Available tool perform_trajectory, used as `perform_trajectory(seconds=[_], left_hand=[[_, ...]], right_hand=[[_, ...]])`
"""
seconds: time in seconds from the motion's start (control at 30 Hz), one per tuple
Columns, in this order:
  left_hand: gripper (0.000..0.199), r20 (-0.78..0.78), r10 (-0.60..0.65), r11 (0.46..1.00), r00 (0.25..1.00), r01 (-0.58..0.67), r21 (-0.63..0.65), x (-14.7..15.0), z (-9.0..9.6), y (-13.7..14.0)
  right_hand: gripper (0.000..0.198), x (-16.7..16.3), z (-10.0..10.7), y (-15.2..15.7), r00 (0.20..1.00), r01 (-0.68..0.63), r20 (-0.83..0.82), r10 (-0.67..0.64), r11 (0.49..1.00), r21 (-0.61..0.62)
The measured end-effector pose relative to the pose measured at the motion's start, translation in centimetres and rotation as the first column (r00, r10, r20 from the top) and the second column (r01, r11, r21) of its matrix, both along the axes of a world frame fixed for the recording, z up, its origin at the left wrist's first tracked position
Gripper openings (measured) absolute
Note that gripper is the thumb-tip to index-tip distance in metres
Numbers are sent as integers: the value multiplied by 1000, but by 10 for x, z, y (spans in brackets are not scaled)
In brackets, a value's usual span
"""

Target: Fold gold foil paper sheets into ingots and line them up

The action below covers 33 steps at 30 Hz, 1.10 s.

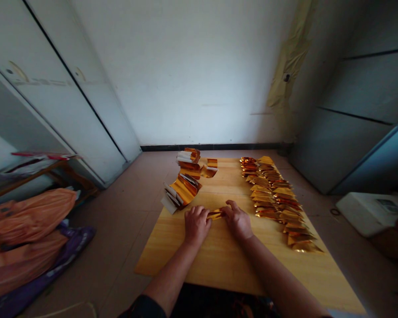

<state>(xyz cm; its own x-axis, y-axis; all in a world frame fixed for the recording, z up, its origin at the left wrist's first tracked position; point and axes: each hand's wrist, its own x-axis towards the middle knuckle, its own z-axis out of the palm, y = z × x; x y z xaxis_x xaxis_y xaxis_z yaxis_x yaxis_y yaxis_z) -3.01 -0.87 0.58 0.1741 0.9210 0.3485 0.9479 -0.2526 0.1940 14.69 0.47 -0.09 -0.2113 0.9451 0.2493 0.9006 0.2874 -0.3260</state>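
Note:
Between my two hands, low over the wooden board, is a small piece of folded gold foil paper (215,214). My left hand (196,224) grips its left end, fingers closed. At the right end, my right hand (238,222) pinches the same paper, partly hiding it. Just beyond my left hand lies a fanned stack of gold foil sheets (185,189) with pale undersides, and more sheets (189,160) sit behind it. To the right of my right hand, folded gold paper pieces (264,194) stand in long overlapping rows.
The wooden tabletop (172,247) carries all the paper. A white wall (199,88) rises behind it. Pale cabinets (69,88) stand at left, above an orange bag (33,216) on a purple one (76,240). A white box (361,212) sits on the right.

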Motion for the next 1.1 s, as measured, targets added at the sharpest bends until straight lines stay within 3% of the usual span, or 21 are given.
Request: perform_trajectory(seconds=[0.13, 0.33, 0.43, 0.53, 0.67, 0.83, 1.1], left_hand=[[7, -39, -48, 997, 998, 50, 52, 1, 1, -2], [16, -96, -199, 958, 975, 214, 191, 1, -3, -3], [17, -104, -273, 937, 956, 289, 199, -1, -7, -5], [15, -66, -321, 932, 945, 328, 153, -4, -11, -8], [13, 103, -378, 924, 920, 367, 111, -11, -14, -8], [16, 230, -343, 939, 911, 337, 67, -17, -13, -3], [18, 104, -117, 984, 988, 130, -124, -9, 0, 0]], right_hand=[[23, -2, 4, -2, 1000, 4, -2, -4, 1000, 19], [16, 1, 8, -4, 990, -141, 10, 141, 976, 166], [15, 8, 5, -7, 977, -212, 67, 202, 952, 222], [14, 16, 1, -11, 975, -217, 81, 205, 954, 208], [14, 23, -4, -13, 983, -178, -12, 181, 977, 121], [16, 27, -4, -9, 977, -169, -125, 170, 985, 18], [19, 18, 7, -1, 996, -19, -85, 10, 994, -108]])
